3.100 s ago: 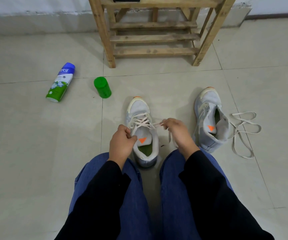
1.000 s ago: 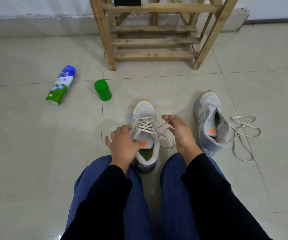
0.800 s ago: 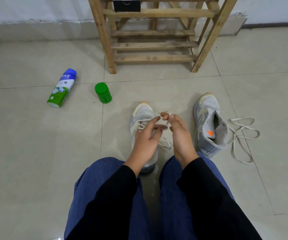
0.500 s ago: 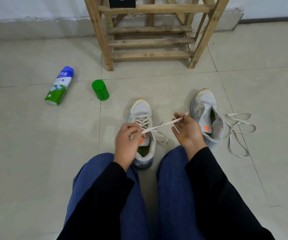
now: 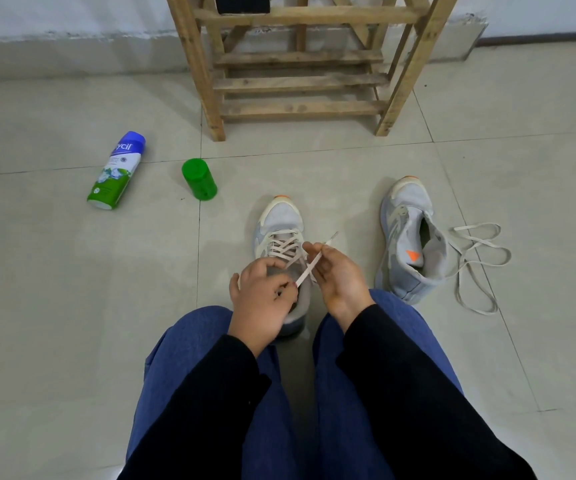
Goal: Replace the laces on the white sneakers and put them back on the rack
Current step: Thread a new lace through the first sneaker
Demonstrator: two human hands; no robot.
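My left hand [image 5: 262,303] hovers over the heel end of the laced sneaker [image 5: 281,223], fingers curled, thumb and forefinger pinching the lower part of a lace end [image 5: 309,268]. My right hand [image 5: 340,278] sits just right of that sneaker, palm turned inward, fingertips pinching the same lace end nearer its tip. Both forearms, in black sleeves [image 5: 210,393], reach toward the sneaker from its heel side.

Rack [image 5: 300,81] top out of view; sneaker [image 5: 281,218] heel behind left hand [image 5: 262,306].

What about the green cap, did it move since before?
No. The green cap still lies on the same floor-tile seam, right of the spray can.
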